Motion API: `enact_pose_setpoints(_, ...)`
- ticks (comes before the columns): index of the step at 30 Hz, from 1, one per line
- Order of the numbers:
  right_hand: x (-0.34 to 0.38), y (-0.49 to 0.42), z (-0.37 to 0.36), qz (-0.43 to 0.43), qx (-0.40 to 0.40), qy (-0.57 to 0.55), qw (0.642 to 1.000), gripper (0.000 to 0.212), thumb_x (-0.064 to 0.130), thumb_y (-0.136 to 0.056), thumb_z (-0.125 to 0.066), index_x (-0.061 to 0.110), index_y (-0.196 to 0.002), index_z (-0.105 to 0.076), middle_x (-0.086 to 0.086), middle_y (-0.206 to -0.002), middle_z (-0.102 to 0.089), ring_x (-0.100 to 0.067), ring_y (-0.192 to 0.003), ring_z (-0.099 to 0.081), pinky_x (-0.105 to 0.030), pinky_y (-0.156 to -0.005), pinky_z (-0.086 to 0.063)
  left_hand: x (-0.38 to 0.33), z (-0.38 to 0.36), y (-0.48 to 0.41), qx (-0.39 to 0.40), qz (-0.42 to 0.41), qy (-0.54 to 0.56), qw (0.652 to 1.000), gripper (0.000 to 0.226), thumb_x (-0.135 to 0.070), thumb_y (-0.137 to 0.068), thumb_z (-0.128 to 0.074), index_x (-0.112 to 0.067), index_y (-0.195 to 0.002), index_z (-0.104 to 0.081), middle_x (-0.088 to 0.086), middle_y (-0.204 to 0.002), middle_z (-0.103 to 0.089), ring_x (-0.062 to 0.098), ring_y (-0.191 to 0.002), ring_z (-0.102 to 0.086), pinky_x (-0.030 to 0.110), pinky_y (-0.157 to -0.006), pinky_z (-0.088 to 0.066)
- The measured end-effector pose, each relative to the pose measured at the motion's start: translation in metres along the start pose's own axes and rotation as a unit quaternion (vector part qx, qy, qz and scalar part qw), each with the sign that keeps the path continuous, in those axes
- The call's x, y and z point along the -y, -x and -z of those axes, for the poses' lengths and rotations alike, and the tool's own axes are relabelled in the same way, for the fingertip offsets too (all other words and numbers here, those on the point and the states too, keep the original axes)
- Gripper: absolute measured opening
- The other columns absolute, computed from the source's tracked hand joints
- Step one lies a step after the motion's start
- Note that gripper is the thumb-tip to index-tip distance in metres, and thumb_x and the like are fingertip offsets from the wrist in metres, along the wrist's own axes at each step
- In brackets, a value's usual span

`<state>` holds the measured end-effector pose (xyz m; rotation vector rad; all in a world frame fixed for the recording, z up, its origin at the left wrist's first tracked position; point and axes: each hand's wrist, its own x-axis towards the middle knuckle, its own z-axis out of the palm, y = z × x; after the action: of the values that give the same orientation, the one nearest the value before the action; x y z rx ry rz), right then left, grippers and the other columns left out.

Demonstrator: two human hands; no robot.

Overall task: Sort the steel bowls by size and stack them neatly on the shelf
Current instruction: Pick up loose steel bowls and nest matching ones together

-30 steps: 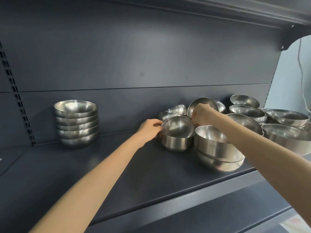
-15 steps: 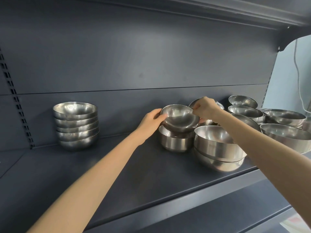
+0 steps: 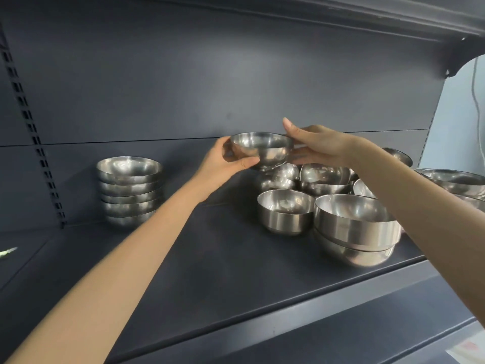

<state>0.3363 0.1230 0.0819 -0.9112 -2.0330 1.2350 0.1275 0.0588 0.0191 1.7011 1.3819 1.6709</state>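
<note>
Bowl [image 3: 262,149], a small steel one, is in the air, upright, above the far part of the shelf [image 3: 210,258], between both hands. The left hand [image 3: 223,164] grips its left wall, thumb in front and fingers curled behind. The right hand [image 3: 322,145] pinches the right rim, with one finger pointing up. Below and to the right, the loose bowls [image 3: 325,177] crowd together. The single bowl [image 3: 286,211] and the nested large bowls [image 3: 354,227] stand nearer to the front edge. A wide strip of bare shelf lies between the hands and the neat stack [image 3: 130,190] at far left.
</note>
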Motion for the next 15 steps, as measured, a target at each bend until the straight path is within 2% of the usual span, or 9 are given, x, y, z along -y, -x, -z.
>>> enact_pose_setpoints(2,0.004,-0.002,-0.009,0.014,0.031,-0.01,0.999,0.075,0.057,-0.068,-0.067,0.01,-0.125,-0.055,-0.007,-0.128,-0.06,-0.016,-0.116,-0.059,-0.032,-0.102,-0.046,-0.002,0.016,-0.001,-0.008,-0.002,-0.01,1.0,0.041,-0.02,-0.077,-0.079,-0.025,-0.109,-0.054,-0.027,-0.084,-0.068,-0.013,-0.092,-0.06,0.011,-0.085,-0.046)
enact_pose_setpoints(3,0.005,-0.004,-0.014,0.02,0.037,-0.023,0.999,0.076,0.048,-0.07,-0.07,0.008,-0.131,-0.049,-0.004,-0.127,-0.059,-0.013,-0.116,-0.057,-0.029,-0.102,-0.044,-0.003,0.023,-0.002,-0.01,-0.004,-0.013,1.0,0.037,-0.021,-0.078,-0.078,-0.029,-0.105,-0.054,-0.027,-0.086,-0.068,-0.013,-0.093,-0.059,0.01,-0.085,-0.046)
enact_pose_setpoints(5,0.008,-0.012,-0.03,0.04,0.04,-0.025,0.998,0.058,0.021,-0.084,-0.066,0.006,-0.135,-0.042,0.006,-0.113,-0.058,-0.005,-0.105,-0.057,-0.023,-0.096,-0.045,-0.003,0.041,0.0,-0.018,-0.006,-0.021,1.0,0.033,-0.022,-0.078,-0.078,-0.032,-0.102,-0.057,-0.023,-0.095,-0.068,-0.009,-0.097,-0.06,0.012,-0.087,-0.047)
enact_pose_setpoints(7,0.01,-0.02,-0.046,0.053,0.046,-0.022,0.997,0.039,0.008,-0.089,-0.061,0.007,-0.126,-0.047,0.008,-0.102,-0.057,0.0,-0.096,-0.056,-0.018,-0.086,-0.049,-0.004,0.058,0.002,-0.026,-0.006,-0.036,0.999,0.028,-0.023,-0.079,-0.077,-0.032,-0.099,-0.06,-0.021,-0.094,-0.069,-0.007,-0.095,-0.062,0.015,-0.087,-0.047)
enact_pose_setpoints(10,0.016,-0.034,-0.07,0.068,0.066,-0.04,0.995,0.02,0.006,-0.088,-0.063,0.013,-0.105,-0.054,0.007,-0.096,-0.063,-0.002,-0.089,-0.06,-0.015,-0.082,-0.049,-0.004,0.082,0.008,-0.042,0.0,-0.059,0.997,0.022,-0.021,-0.078,-0.077,-0.028,-0.092,-0.061,-0.023,-0.083,-0.07,-0.01,-0.084,-0.063,0.012,-0.082,-0.047)
enact_pose_setpoints(13,0.021,-0.048,-0.093,0.088,0.073,-0.048,0.992,0.033,0.011,-0.085,-0.068,0.006,-0.116,-0.058,-0.002,-0.108,-0.066,-0.009,-0.101,-0.061,-0.016,-0.091,-0.047,-0.005,0.106,0.015,-0.068,0.004,-0.065,0.996,0.028,-0.015,-0.078,-0.077,-0.03,-0.089,-0.056,-0.017,-0.09,-0.065,-0.013,-0.077,-0.062,0.008,-0.075,-0.047)
enact_pose_setpoints(15,0.023,-0.056,-0.109,0.098,0.076,-0.063,0.99,0.04,0.011,-0.084,-0.069,0.002,-0.121,-0.057,-0.007,-0.115,-0.064,-0.012,-0.105,-0.06,-0.018,-0.094,-0.046,-0.007,0.124,0.02,-0.071,0.012,-0.081,0.994,0.03,-0.016,-0.078,-0.078,-0.029,-0.094,-0.058,-0.014,-0.096,-0.066,-0.009,-0.085,-0.064,0.012,-0.08,-0.048)
